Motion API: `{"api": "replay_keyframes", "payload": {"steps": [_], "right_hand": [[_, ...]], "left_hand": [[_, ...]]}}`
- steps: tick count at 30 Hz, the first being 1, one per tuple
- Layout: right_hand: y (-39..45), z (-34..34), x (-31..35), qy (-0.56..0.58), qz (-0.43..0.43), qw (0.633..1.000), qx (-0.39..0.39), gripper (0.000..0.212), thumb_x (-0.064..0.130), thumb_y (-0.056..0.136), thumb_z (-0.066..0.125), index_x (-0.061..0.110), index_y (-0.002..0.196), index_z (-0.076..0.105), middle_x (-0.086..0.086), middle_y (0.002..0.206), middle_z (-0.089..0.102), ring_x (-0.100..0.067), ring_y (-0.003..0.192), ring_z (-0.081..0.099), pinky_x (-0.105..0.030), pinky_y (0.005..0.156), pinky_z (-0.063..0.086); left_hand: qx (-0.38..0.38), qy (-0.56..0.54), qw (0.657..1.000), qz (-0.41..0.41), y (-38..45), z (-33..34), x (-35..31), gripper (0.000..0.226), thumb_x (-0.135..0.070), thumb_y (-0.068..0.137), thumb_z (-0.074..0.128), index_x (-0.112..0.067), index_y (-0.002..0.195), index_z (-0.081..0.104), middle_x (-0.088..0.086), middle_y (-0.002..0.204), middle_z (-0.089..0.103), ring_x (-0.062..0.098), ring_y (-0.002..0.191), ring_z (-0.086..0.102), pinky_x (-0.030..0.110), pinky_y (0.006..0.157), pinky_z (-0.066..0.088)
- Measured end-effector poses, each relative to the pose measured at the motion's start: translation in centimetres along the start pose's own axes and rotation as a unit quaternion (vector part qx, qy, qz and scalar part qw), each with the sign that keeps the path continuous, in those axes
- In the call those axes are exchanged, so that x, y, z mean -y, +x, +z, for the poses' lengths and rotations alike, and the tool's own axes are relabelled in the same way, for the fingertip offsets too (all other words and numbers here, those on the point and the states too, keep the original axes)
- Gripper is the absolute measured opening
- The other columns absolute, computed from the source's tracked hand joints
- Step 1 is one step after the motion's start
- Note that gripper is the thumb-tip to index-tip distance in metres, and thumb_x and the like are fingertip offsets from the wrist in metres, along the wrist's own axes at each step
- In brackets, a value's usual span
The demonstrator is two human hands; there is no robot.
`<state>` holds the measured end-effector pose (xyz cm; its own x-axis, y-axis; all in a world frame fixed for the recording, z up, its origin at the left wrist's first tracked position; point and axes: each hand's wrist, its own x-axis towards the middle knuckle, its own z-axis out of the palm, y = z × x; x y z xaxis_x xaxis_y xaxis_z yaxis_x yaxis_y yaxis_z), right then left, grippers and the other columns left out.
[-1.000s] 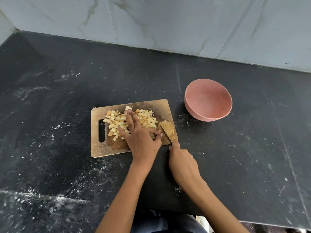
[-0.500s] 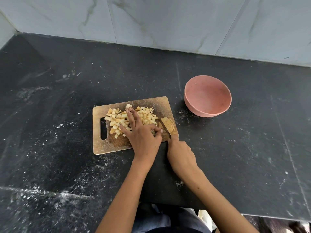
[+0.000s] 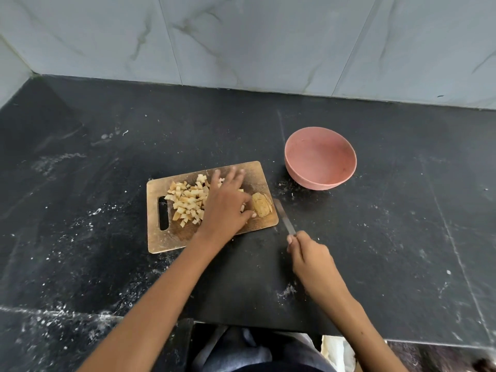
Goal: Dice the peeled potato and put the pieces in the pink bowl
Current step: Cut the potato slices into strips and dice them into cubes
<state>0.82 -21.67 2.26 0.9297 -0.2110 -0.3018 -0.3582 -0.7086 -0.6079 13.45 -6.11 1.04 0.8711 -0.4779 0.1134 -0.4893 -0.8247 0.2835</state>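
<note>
Head view: the right hand (image 3: pixel 311 260) clenches its grip round the knife (image 3: pixel 284 218), blade drawn off the cutting board (image 3: pixel 171 238) onto the table (image 3: pixel 402 237), likely clearing room. Left hand (image 3: pixel 224 204) lies flat over the diced potato (image 3: pixel 188 201), thumb beside the uncut potato piece (image 3: pixel 261 205). Pink bowl (image 3: pixel 320 158) waits empty nearby.

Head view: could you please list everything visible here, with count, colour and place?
wooden cutting board: one, brown, centre of the counter
diced potato pieces: a pile, pale yellow, on the board's left half
uncut potato chunk: one, yellow-tan, board's right end
pink bowl: one, pink, right of the board, no pieces inside
knife: one, steel blade, off the board's right edge
counter: one, black, speckled white
tiled wall: grey marble, behind
left hand: over the pile, fingers straight
right hand: grips the knife
</note>
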Motion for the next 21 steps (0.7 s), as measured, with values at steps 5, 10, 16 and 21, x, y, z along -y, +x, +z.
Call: {"api": "replay_keyframes", "payload": {"steps": [5, 10, 16, 21], "right_hand": [[0.8, -0.8, -1.1, 0.060, 0.025, 0.997, -0.029, 0.031, 0.033, 0.101, 0.035, 0.014, 0.080, 0.048, -0.003, 0.062, 0.055, -0.026, 0.059, 0.055, -0.043, 0.059, 0.051], [0.8, -1.1, -2.0, 0.097, 0.051, 0.994, -0.028, 0.032, 0.034, 0.101, 0.036, 0.014, 0.082, 0.050, -0.001, 0.063, 0.054, -0.017, 0.053, 0.050, -0.040, 0.054, 0.049], [1.1, -0.5, -2.1, 0.118, 0.065, 0.991, -0.006, 0.033, 0.034, 0.101, 0.035, 0.013, 0.080, 0.050, -0.005, 0.067, 0.055, -0.015, 0.045, 0.048, -0.029, 0.045, 0.043], [3.0, -0.2, -0.9, 0.069, 0.026, 0.996, -0.042, 0.037, 0.036, 0.099, 0.042, 0.013, 0.071, 0.040, -0.002, 0.064, 0.053, -0.020, 0.055, 0.051, -0.026, 0.046, 0.033]], "left_hand": [[0.207, -0.011, 0.950, 0.233, 3.7, -1.3, 1.2, 0.048, -0.009, 0.085, 0.068, -0.022, 0.130, 0.057, -0.005, 0.150, 0.035, 0.012, 0.141, 0.029, 0.024, 0.117, 0.005], [0.307, -0.010, 0.918, 0.253, 5.8, -1.9, 1.6, 0.039, -0.009, 0.090, 0.062, -0.020, 0.127, 0.061, -0.010, 0.140, 0.049, 0.009, 0.131, 0.045, 0.023, 0.114, 0.020], [0.273, -0.045, 0.934, 0.226, 6.0, -2.2, 1.4, 0.032, -0.018, 0.089, 0.065, -0.017, 0.120, 0.066, -0.005, 0.125, 0.062, 0.009, 0.120, 0.055, 0.017, 0.109, 0.029], [0.227, -0.053, 0.958, 0.169, 4.8, -1.5, 1.1, 0.029, -0.021, 0.089, 0.065, -0.017, 0.118, 0.067, -0.004, 0.121, 0.065, 0.011, 0.115, 0.060, 0.023, 0.109, 0.032]]}}
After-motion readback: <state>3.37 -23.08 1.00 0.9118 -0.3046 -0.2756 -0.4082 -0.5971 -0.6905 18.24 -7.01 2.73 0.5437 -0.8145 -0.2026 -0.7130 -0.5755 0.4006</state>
